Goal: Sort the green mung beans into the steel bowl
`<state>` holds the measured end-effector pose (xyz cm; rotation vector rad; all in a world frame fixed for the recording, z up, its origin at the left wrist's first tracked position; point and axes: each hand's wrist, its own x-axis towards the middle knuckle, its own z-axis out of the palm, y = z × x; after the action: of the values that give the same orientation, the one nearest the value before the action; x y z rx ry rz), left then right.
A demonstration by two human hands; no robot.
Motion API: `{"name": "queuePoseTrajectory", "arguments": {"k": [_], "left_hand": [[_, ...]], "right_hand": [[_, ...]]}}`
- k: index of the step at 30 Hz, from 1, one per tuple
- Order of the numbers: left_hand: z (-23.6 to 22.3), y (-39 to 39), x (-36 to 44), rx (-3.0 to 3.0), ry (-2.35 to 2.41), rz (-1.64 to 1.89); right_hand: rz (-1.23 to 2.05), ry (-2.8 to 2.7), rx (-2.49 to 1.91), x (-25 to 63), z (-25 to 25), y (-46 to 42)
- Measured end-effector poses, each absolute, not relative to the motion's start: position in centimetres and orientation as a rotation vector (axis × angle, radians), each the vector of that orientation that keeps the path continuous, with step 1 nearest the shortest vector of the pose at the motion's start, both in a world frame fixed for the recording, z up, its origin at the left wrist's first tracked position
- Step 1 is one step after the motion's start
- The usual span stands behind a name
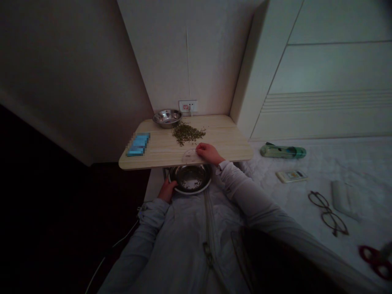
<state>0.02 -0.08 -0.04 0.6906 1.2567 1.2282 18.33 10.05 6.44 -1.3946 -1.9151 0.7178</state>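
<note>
My left hand (168, 190) grips the left rim of a steel bowl (209, 179), held just below the table's front edge over my lap. A few small dark bits lie in its bottom. My right hand (209, 152) is closed at the front of the wooden table (225, 139), its fingers pinched on a clear, half-round plastic piece (190, 155) that looks like a protractor. This piece rests near the edge, above the bowl. Beyond it, a loose pile of small greenish-brown grains or beans (186, 132) is spread on the tabletop.
A second steel bowl (167, 118) stands at the table's back left, and a phone with a lit, blurred screen (139, 144) lies at the left. On the white bed are a green bottle (281, 151), another phone (291, 176), glasses (328, 212), a case (346, 199) and red-handled scissors (375, 259).
</note>
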Motion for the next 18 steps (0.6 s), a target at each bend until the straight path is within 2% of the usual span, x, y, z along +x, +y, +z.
{"name": "queuePoseTrajectory", "arguments": {"k": [9,18], "left_hand": [[0.37,-0.16,0.13,0.698,1.25,1.243],[0.29,-0.17,0.25,0.692,1.215,1.269]], "right_hand": [[0.799,-1.783,-1.35,18.37,6.1,10.4],[0.692,-1.736,-1.39,18.23,5.86,10.61]]}}
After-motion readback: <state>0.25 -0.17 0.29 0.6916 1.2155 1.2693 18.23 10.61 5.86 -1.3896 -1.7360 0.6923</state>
